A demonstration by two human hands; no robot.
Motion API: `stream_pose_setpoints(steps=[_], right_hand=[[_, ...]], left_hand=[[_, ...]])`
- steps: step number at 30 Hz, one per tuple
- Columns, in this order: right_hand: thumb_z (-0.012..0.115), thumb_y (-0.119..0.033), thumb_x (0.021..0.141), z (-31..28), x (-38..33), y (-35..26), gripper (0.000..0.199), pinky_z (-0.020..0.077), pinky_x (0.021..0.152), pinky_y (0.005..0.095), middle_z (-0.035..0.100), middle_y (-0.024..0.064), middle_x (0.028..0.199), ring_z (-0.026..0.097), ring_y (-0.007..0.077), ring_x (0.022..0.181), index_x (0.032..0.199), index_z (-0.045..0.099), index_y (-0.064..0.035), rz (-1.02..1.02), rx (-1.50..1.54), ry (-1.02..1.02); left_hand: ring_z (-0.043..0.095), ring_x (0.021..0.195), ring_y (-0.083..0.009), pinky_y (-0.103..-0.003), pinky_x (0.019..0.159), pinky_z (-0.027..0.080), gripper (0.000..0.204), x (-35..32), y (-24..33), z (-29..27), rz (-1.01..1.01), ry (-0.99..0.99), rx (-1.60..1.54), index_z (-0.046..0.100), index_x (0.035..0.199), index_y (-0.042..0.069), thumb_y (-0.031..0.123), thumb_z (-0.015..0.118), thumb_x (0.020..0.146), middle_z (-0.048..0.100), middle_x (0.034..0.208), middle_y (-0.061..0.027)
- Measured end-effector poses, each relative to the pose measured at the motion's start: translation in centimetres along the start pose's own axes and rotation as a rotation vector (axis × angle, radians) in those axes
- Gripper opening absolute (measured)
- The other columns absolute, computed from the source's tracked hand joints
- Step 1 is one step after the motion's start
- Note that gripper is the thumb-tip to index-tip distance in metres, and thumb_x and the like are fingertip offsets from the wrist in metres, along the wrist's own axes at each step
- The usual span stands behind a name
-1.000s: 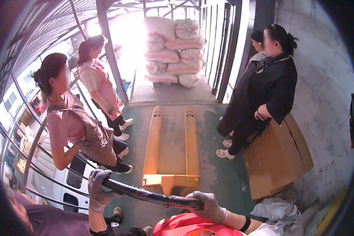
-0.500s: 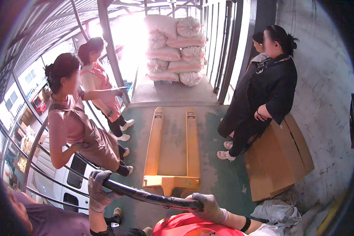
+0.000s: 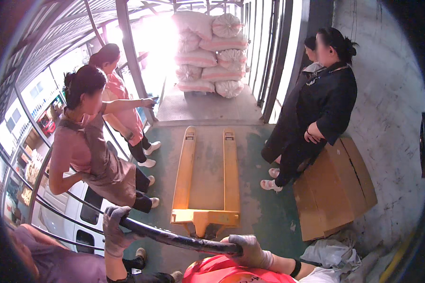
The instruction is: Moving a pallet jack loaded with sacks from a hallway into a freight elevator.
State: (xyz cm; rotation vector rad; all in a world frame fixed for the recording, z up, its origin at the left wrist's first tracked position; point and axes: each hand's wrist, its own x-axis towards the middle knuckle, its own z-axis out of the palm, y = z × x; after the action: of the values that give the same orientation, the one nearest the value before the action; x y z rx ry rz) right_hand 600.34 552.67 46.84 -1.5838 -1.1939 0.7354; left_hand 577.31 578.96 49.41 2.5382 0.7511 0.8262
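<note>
A long black handlebar (image 3: 174, 237) curves across the lower middle. Its left end is gripped by my left hand (image 3: 117, 235), in a grey work glove with the fingers wrapped round the bar. My right hand (image 3: 251, 251), gloved the same way, is closed on the right end. Just beyond the bar stands a yellow pallet jack (image 3: 205, 217), its two forks pointing away from me with nothing on them. Farther ahead, white woven sacks (image 3: 208, 59) with pinkish stripes are piled high on a pale platform (image 3: 212, 107) past the doorway.
Two people in pink (image 3: 87, 146) stand along the left railing; the nearer stretches an arm toward the doorway. Another person (image 3: 68, 264) is at lower left. On the right, a person in black (image 3: 316, 104) partly hides another. Flattened cardboard (image 3: 337, 188) leans by the white wall.
The nearer person in pink has leaned forward and swung the outstretched arm slightly. My hands stay on the handlebar, and the pallet jack looks almost unmoved.
</note>
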Motion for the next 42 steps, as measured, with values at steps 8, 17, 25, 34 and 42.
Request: stream_pose_setpoints(steps=[8,17,25,34,42], right_hand=[[0.069,-0.006,0.068,-0.5,-0.1,0.7,0.022,0.0492,0.055,0.0320,0.061,0.0149,0.069,0.062,0.0284,0.060,0.090,0.064,-0.0026,-0.029,-0.052,0.001],[0.070,-0.014,0.075,-1.1,-0.7,1.7,0.023,0.0518,0.058,0.0360,0.064,0.0170,0.074,0.065,0.0321,0.067,0.094,0.062,-0.0034,-0.083,-0.077,0.039],[0.069,-0.013,0.072,-0.4,-1.4,1.4,0.023,0.0518,0.058,0.0357,0.064,0.0147,0.074,0.064,0.0321,0.066,0.092,0.063,-0.0045,-0.075,-0.179,0.113],[0.075,-0.030,0.072,-0.8,1.3,3.6,0.033,0.0507,0.057,0.0342,0.062,0.0134,0.072,0.065,0.0296,0.065,0.090,0.060,-0.0063,0.033,-0.173,0.314],[0.059,-0.001,0.074,-3.1,7.4,7.6,0.012,0.0463,0.059,0.0259,0.060,0.0067,0.067,0.059,0.0118,0.064,0.086,0.060,-0.0023,0.036,-0.225,0.487]], left_hand=[[0.051,0.073,-0.0255,-0.039,0.068,0.041,0.078,-1.2,-0.2,0.9,-0.023,0.030,0.077,0.056,0.098,0.009,0.066,0.074,0.047,0.051,0.077,-0.0061],[0.049,0.072,-0.0241,-0.038,0.069,0.039,0.082,-2.6,-0.2,1.9,-0.104,0.052,-0.015,0.057,0.098,0.010,0.073,0.067,0.048,0.050,0.076,-0.0050],[0.048,0.072,-0.0233,-0.038,0.070,0.038,0.080,-2.7,0.1,2.0,-0.025,0.071,0.010,0.057,0.098,0.010,0.073,0.066,0.049,0.048,0.075,-0.0037],[0.050,0.072,-0.0255,-0.038,0.068,0.039,0.066,1.8,-0.3,4.7,0.118,0.106,0.005,0.053,0.090,0.010,0.068,0.065,0.060,0.053,0.076,-0.0047],[0.051,0.071,-0.0274,-0.038,0.068,0.040,0.057,7.2,-1.6,9.7,0.043,0.113,-0.067,0.055,0.087,0.010,0.049,0.077,0.051,0.052,0.072,-0.0059]])
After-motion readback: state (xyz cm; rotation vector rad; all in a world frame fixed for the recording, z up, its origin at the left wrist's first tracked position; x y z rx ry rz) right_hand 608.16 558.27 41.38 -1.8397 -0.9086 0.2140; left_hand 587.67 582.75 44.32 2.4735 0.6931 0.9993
